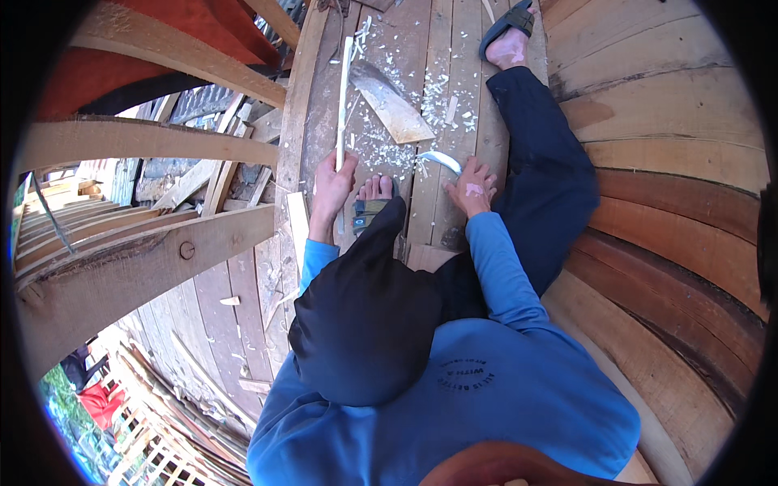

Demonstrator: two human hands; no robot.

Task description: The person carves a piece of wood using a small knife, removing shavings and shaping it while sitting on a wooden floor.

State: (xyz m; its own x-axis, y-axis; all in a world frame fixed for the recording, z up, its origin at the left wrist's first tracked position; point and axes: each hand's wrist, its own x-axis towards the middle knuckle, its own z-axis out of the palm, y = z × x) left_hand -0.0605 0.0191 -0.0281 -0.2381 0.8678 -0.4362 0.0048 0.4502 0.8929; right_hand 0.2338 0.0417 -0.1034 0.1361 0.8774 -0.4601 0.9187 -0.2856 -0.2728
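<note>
My left hand (332, 190) is closed around the lower part of a long, thin pale wooden stick (344, 101), which points away from me over the floorboards. Down by the boards, my right hand (472, 189) has its fingers curled, and a curved, shiny knife (442, 159) sticks out from them toward the left. The knife's handle is hidden under that hand. Between the stick and the knife lies a flat, tapered piece of wood (393, 105), apart from both hands.
White wood shavings (438, 85) are scattered over the plank floor (409, 36). My sandalled feet and dark-trousered legs (543, 154) flank the work. A curved plank wall (673, 154) rises on the right. Thick wooden beams (154, 271) cross an opening on the left, with loose boards below.
</note>
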